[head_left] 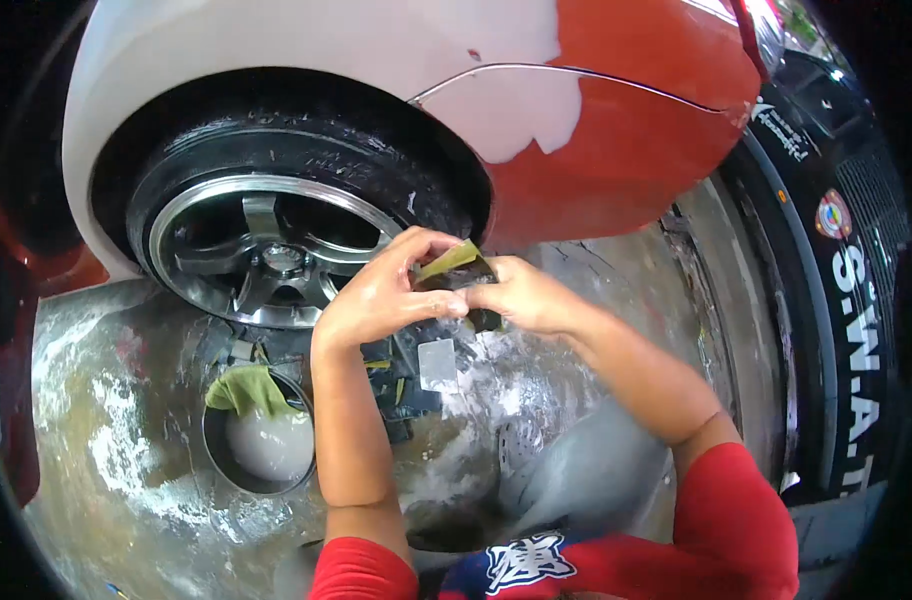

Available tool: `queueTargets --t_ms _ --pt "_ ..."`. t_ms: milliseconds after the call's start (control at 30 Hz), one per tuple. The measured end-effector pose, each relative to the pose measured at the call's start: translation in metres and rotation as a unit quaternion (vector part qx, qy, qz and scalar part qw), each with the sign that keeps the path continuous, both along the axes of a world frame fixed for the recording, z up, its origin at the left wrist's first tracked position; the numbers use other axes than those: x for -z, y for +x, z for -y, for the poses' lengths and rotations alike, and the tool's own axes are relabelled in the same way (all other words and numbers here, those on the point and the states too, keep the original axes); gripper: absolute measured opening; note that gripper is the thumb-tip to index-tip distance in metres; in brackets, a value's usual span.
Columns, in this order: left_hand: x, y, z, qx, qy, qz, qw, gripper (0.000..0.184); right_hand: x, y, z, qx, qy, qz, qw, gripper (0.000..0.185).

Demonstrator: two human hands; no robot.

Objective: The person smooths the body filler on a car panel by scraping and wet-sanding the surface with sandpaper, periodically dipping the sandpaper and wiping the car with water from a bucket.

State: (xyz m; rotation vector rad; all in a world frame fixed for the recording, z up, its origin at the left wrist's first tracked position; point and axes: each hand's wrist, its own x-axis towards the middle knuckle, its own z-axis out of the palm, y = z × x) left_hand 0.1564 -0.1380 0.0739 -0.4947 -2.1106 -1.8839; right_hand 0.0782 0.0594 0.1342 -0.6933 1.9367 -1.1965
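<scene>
My left hand (381,290) and my right hand (531,295) are close together in front of the car's wheel. Between them is a piece of sandpaper (450,262), dark on one face and olive-yellow on the other, bent as both hands grip it. The thumbs nearly meet at its lower edge. Beyond the hands is the car's body panel (616,150), partly covered with whitish filler or primer (356,40) and partly red. Below the hands, a small grey rectangular plate (438,366) lies on the floor.
A dark bucket (210,450) of milky water stands left of my left forearm, a green cloth (248,390) over its rim. Dark and yellowish scraps (401,390) lie on the wet, white-smeared floor (106,400). The wheel (281,258) is ahead; a black vehicle (826,250) stands at right.
</scene>
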Motion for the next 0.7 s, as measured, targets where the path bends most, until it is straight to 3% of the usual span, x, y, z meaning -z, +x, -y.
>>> queueTargets --t_ms 67,100,200,233,267,400,433,533,567,633,667,700 --pt "-0.005 -0.002 -0.002 0.025 0.018 0.04 0.999 0.03 0.005 0.001 -0.002 -0.018 -0.017 0.042 0.999 0.021" --pt "-0.002 -0.004 -0.005 0.073 0.128 0.09 0.985 0.024 0.016 -0.003 -0.004 -0.029 -0.037 0.069 0.996 0.021" --pt "-0.005 -0.003 -0.002 0.0 0.043 0.076 0.996 0.022 0.035 -0.008 -0.006 -0.035 -0.094 0.095 0.99 0.023" --pt "0.005 -0.007 0.001 -0.06 -0.045 -0.003 0.997 0.016 0.033 -0.011 -0.005 -0.019 -0.091 0.111 0.989 0.023" --pt "0.014 -0.009 0.0 -0.06 -0.015 0.02 0.998 0.015 0.033 -0.015 -0.004 -0.003 -0.09 0.128 0.988 0.023" --pt "0.008 -0.003 -0.009 -0.088 0.052 0.095 0.99 0.013 0.031 -0.018 0.0 -0.033 0.039 -0.036 0.998 0.025" --pt "0.009 -0.005 -0.009 -0.102 0.049 0.101 0.988 0.013 0.024 -0.014 0.003 -0.041 0.073 -0.109 0.991 0.035" --pt "0.021 -0.014 -0.013 -0.127 0.08 0.122 0.981 0.013 0.034 -0.005 0.006 -0.02 0.005 -0.387 0.922 0.046" --pt "0.024 -0.017 -0.015 -0.143 0.084 0.139 0.976 0.013 0.03 -0.002 0.004 -0.014 0.057 -0.386 0.921 0.054" --pt "0.03 -0.024 -0.019 -0.183 0.064 0.15 0.97 0.016 0.038 -0.012 0.002 -0.04 0.062 -0.463 0.883 0.053" --pt "0.033 -0.025 -0.018 -0.148 0.125 0.158 0.968 0.017 0.041 -0.016 0.001 -0.053 0.065 -0.499 0.863 0.053" --pt "0.032 -0.025 -0.017 -0.113 0.186 0.166 0.962 0.017 0.039 -0.017 0.0 -0.037 0.037 -0.473 0.88 0.052"
